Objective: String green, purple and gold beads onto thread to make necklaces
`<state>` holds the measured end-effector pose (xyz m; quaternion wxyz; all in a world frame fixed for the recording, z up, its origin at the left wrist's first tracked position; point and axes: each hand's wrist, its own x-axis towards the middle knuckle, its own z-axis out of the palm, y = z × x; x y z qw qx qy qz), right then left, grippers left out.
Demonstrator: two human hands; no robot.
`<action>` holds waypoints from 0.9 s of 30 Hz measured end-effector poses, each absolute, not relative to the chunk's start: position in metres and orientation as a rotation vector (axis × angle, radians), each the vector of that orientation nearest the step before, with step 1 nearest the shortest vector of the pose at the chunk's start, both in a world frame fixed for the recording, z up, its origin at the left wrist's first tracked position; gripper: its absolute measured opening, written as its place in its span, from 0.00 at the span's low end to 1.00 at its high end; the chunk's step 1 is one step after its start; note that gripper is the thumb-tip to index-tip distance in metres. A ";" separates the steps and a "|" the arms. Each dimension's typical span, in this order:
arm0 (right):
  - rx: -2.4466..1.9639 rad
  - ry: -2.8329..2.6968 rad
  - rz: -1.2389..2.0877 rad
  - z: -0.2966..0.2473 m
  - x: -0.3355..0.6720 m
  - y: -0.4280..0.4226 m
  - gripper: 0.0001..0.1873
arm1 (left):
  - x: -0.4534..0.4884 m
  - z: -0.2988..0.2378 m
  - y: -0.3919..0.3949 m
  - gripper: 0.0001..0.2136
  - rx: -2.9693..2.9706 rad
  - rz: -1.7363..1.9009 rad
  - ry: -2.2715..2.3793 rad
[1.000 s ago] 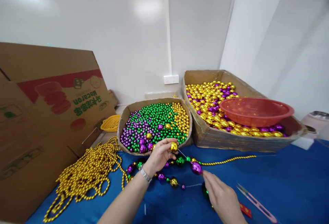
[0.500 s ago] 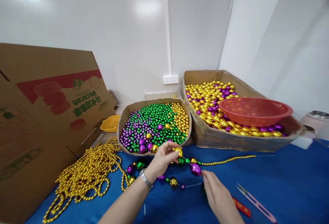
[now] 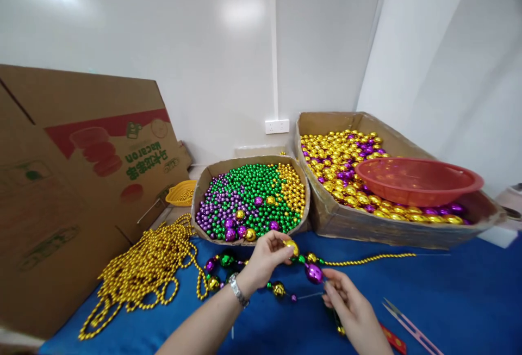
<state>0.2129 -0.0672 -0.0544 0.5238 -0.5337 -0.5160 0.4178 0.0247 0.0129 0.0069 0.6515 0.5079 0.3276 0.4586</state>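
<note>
Hands are gripping: left hand (image 3: 265,254) pinching a gold bead (image 3: 292,247), right hand (image 3: 350,306) steadying the purple bead (image 3: 314,273); keeping the thread taut helps.

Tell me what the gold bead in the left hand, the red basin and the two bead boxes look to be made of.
Gold bead: probably plastic with a mirror-like metallic coating, since it shows sharp glints; the left hand pinches it.
Red basin: thin, glossy, slightly translucent plastic.
Bead boxes: plain brown corrugated cardboard, matte, with worn, bent rims.
</note>
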 end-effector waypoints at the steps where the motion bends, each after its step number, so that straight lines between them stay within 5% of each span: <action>1: -1.259 -1.148 1.068 -0.055 0.212 -0.066 0.20 | 0.025 0.008 0.010 0.17 1.210 1.015 0.748; 6: -1.172 -0.798 1.305 -0.046 0.211 -0.069 0.24 | 0.006 0.026 0.016 0.17 1.672 0.905 0.841; 11: -1.132 -0.679 1.359 -0.037 0.218 -0.072 0.27 | -0.071 0.040 0.078 0.12 2.268 0.861 1.790; 16: -1.139 -0.677 1.337 -0.038 0.216 -0.070 0.28 | -0.147 0.040 0.124 0.08 2.225 0.650 2.179; 27: -1.190 -0.787 1.293 -0.041 0.212 -0.071 0.25 | -0.157 0.038 0.124 0.06 2.077 0.676 2.080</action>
